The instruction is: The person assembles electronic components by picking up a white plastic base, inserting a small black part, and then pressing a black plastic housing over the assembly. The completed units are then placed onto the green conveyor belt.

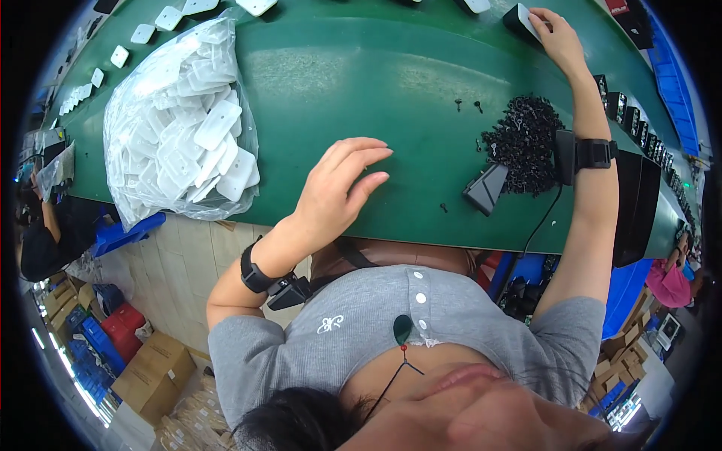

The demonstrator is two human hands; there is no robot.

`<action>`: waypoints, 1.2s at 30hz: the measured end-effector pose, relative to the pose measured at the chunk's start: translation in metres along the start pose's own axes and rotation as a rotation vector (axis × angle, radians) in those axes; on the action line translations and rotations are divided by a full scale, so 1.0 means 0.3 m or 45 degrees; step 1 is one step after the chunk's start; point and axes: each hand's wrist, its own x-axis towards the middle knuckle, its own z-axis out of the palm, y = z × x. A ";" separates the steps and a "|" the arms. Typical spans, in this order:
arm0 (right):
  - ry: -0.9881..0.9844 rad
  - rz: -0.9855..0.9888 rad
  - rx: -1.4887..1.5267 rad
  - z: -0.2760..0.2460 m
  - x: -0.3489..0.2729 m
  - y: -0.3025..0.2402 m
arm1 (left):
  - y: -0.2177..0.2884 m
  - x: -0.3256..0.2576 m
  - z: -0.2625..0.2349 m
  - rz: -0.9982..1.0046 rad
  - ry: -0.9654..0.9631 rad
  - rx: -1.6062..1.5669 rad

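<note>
At the far right of the green table, my right hand (555,37) is closed on a small black box with a white face (522,21), thumb and fingers at its right side. My left hand (338,184) is over the near middle of the table, thumb and fingers apart, with nothing in it. Between my hands lies a heap of small black parts with ring-like ends (524,139); their exact kind is too small to tell. A dark grey wedge-shaped block (486,188) rests against the heap's near edge. Left of my left hand, a clear plastic bag (244,143) holds many white rounded plates (218,125).
White plates (143,34) are set out in a row along the far left edge. Black open boxes (617,105) line the right side, beside a large black panel (638,203). A cable (543,219) hangs over the near edge. Other people (673,279) sit at both sides.
</note>
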 end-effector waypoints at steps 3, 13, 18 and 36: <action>0.195 0.031 -0.129 -0.051 -0.050 -0.075 | -0.009 -0.010 -0.003 -0.051 0.019 -0.039; -0.309 -0.343 0.233 -0.028 -0.394 -0.347 | -0.044 -0.085 -0.135 0.087 0.362 0.490; -0.380 -0.317 0.313 0.014 -0.410 -0.339 | -0.082 -0.085 -0.327 -0.197 0.510 1.316; -0.245 -0.038 1.193 -0.050 -0.473 -0.452 | -0.101 0.143 -0.372 -0.231 0.261 0.825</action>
